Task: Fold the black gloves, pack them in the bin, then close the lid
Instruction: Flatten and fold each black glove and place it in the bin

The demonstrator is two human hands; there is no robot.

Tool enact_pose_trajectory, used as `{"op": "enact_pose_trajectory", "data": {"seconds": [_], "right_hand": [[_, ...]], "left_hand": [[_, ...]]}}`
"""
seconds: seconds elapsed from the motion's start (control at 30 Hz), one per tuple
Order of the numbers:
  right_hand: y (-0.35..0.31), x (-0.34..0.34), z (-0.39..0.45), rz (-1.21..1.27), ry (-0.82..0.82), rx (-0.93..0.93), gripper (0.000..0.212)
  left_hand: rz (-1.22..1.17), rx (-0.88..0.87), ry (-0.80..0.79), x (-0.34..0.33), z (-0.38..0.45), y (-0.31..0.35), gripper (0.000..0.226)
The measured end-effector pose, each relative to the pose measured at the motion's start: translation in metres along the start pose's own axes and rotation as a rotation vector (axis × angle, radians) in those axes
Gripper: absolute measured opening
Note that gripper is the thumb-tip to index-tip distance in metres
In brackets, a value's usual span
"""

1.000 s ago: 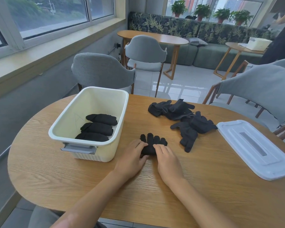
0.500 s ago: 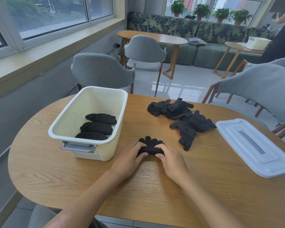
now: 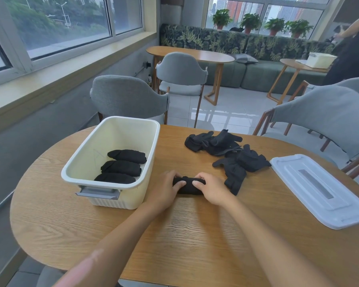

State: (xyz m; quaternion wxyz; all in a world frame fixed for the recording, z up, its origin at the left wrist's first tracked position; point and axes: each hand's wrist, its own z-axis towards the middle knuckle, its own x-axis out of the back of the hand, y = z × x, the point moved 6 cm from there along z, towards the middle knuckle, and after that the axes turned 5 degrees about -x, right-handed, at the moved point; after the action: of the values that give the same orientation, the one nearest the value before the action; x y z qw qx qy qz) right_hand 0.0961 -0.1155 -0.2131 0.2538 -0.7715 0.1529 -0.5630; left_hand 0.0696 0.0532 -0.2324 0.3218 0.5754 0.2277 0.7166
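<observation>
— Rolled up now, is it? Half a second ago the glove's fingers were fanned out past the hands.

— Yes, they have gone under. The glove is a short black roll [image 3: 188, 187] lying crosswise on the bench [image 3: 195, 235], just right of the bin's near corner.

— And the hands?

— Both are on it. The left hand [image 3: 164, 190] curls round the roll's left end, fingertips on top. The right hand [image 3: 212, 189] grips the right end the same way. Only the middle of the roll shows between them.

— What is in the bin?

— The cream bin [image 3: 87, 160] stands on the left of the bench, open, with a grey latch [image 3: 98, 192] on its near wall. Three folded gloves [image 3: 121, 168] lie side by side on its floor, running from near to far.

— Any left to fold?

— A loose pile of black gloves [image 3: 228, 156] lies on the far right of the bench, near the right hand but apart from it. How many are in it I cannot tell.

— The lid?

— The white lid [image 3: 319, 189] lies flat at the bench's right edge, well apart from the bin.
</observation>
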Motion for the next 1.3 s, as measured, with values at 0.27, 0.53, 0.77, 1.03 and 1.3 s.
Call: {"op": "enact_pose_trajectory", "data": {"seconds": [0.27,0.53,0.77,1.03,1.3], "right_hand": [[-0.001,-0.001,0.011,-0.08,0.092,-0.085,0.022],[-0.001,0.002,0.027,-0.182,-0.021,-0.066,0.038],[-0.024,0.004,0.045,-0.326,-0.332,-0.105,0.041],[-0.036,-0.002,0.044,-0.426,-0.372,-0.064,0.046],[-0.037,-0.001,0.035,-0.422,-0.328,-0.024,0.045]], "left_hand": [[0.03,0.081,-0.028,0.0,0.013,-0.005,0.012],[0.065,0.178,-0.274,-0.008,0.027,0.001,0.034],[0.359,0.174,-0.525,-0.014,0.049,0.02,0.038],[0.407,0.185,-0.64,-0.014,0.052,0.025,0.029],[0.41,0.143,-0.596,-0.009,0.043,0.034,0.027]]}}
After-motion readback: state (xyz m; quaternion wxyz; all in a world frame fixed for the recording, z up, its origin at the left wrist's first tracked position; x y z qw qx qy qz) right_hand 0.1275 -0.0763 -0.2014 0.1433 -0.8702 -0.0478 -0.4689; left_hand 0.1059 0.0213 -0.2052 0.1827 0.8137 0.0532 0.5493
